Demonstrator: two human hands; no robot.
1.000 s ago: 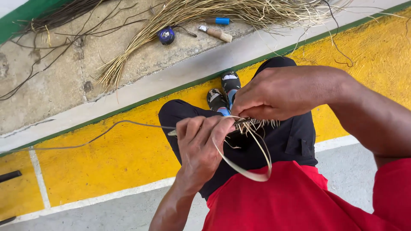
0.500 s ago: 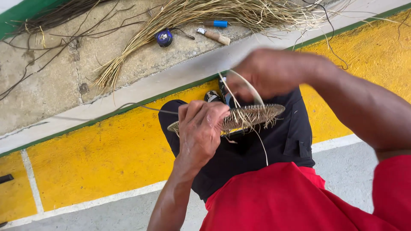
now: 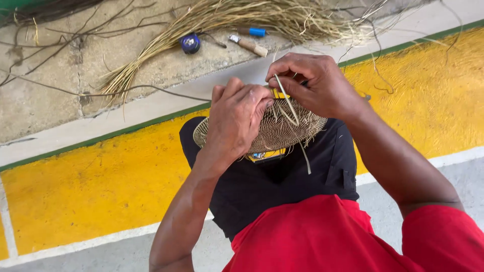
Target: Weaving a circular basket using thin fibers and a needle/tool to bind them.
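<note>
A flat round woven straw disc (image 3: 282,132) rests above my lap, over black shorts. My left hand (image 3: 236,117) grips the disc's left part, fingers curled over its top. My right hand (image 3: 312,84) is at the disc's far edge and pinches a pale straw strand (image 3: 288,103) that runs down across the weave. Loose strand ends hang from the disc's near edge.
A bundle of dry straw (image 3: 222,22) lies on the concrete beyond the yellow painted strip (image 3: 91,186). Beside it are a small dark blue round object (image 3: 190,43), a wooden-handled tool (image 3: 248,45) and a blue-capped item (image 3: 256,31). Dark thin twigs (image 3: 55,35) lie at the far left.
The woven disc turned from edge-on to flat and rose in view. My right hand came down from pulling a long looped strand to pinching it at the disc's far edge.
</note>
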